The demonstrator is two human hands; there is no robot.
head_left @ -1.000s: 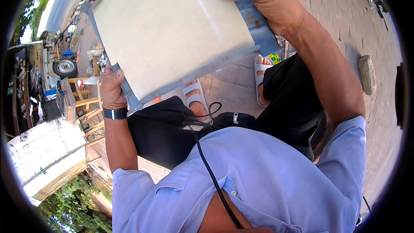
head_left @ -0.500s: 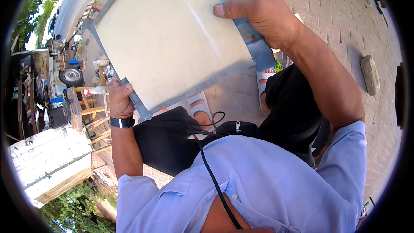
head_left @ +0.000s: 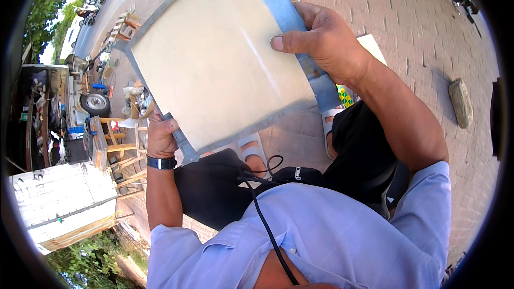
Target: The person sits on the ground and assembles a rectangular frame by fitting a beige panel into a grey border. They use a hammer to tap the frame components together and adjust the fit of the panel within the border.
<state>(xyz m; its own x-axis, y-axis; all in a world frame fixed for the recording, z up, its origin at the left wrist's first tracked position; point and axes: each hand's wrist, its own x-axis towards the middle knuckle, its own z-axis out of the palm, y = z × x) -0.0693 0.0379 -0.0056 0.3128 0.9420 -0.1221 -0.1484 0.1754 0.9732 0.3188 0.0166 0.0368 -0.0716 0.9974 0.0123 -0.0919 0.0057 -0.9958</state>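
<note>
Panel (head_left: 219,59), both hands' fingers gripping edges

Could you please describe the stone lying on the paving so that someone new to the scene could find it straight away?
Start from the brick paving on the person's right side, beyond the forearm of the right hand that grips the big cream panel. There lies the stone, alone on the bricks. It is grey, oblong and rounded, unlike the flat reddish pavers around it.
</note>
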